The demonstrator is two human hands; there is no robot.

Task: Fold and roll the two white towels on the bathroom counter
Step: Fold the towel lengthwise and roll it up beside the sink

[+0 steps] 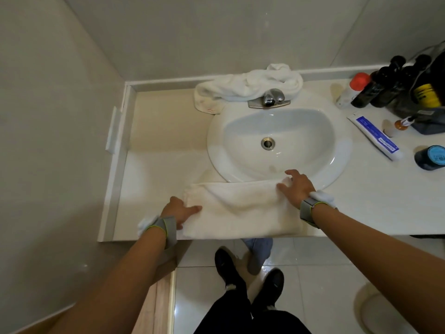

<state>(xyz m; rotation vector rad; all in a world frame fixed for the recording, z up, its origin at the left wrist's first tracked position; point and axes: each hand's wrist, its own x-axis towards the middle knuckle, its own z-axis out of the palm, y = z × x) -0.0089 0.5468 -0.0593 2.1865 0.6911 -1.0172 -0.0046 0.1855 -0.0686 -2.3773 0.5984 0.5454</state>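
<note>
A white towel point(243, 208) lies folded into a flat band along the front edge of the counter point(163, 165), in front of the sink point(337, 162). My left hand point(179, 212) rests on its left end, fingers pressed flat on the cloth. My right hand point(296, 185) lies on its right end with fingers spread, at the sink's front rim. A second white towel point(243, 86) lies crumpled at the back of the counter, behind the tap point(271, 97).
Dark bottles point(382, 85), a red-capped bottle point(352, 90), a toothpaste tube point(375, 135) and a blue-lidded jar point(431, 157) crowd the counter's right side. Walls close in on the left and back. My feet stand on the tiled floor point(313, 261) below.
</note>
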